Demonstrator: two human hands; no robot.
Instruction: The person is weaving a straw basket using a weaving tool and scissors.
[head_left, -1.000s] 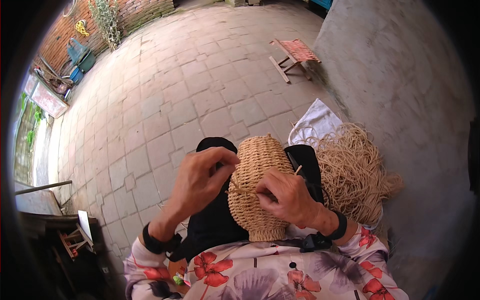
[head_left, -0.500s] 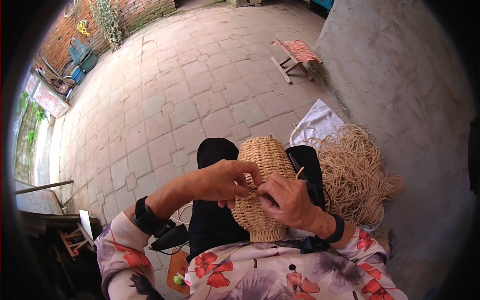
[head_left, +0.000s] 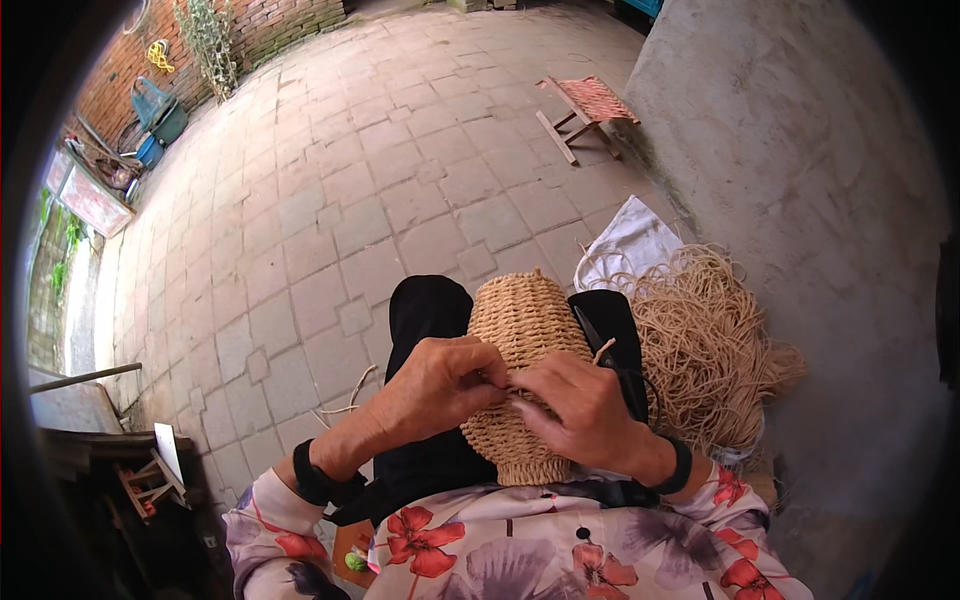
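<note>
A tan woven basket (head_left: 520,310) lies across my lap, between my dark-trousered thighs, its narrow rimmed end toward my body. My left hand (head_left: 445,382) is closed over its middle, thumb and fingers pinched at a thin strand of cord. My right hand (head_left: 580,410) meets it from the other side, fingers also pinched together at the strand. The fingertips of both hands nearly touch and hide most of the cord between them. A short cord end (head_left: 604,350) sticks up beside my right knuckles. Dark scissors (head_left: 590,325) rest on my right thigh, partly covered.
A big tangled heap of tan cord (head_left: 705,345) sits to my right on a white cloth (head_left: 630,245), beside a grey concrete wall (head_left: 790,150). A loose cord (head_left: 350,400) trails left of my left forearm. A folding stool (head_left: 590,105) stands ahead on the paving.
My left hand has come right and closer to my right hand, its fingers going from spread to pinched. My right hand has turned slightly; the basket stays on my lap.
</note>
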